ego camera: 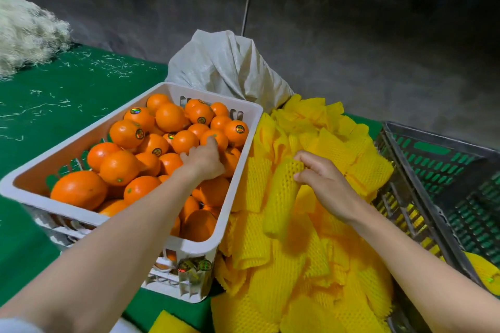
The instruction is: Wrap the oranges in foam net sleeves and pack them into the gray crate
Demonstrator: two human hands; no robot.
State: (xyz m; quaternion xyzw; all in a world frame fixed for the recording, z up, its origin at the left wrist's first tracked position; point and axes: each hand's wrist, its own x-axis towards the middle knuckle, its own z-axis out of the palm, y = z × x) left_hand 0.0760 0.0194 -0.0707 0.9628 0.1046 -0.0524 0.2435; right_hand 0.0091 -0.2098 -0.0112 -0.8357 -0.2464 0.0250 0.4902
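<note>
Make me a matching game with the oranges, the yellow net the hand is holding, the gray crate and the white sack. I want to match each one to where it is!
Things
1. oranges
2. foam net sleeve
3. gray crate
4. white sack

Places
A. behind the white crate
B. held in the right hand
C. at the far right
D. in the white crate, under the left hand

Pairs: 1-D, 2-B, 3-C, 4-A
</note>
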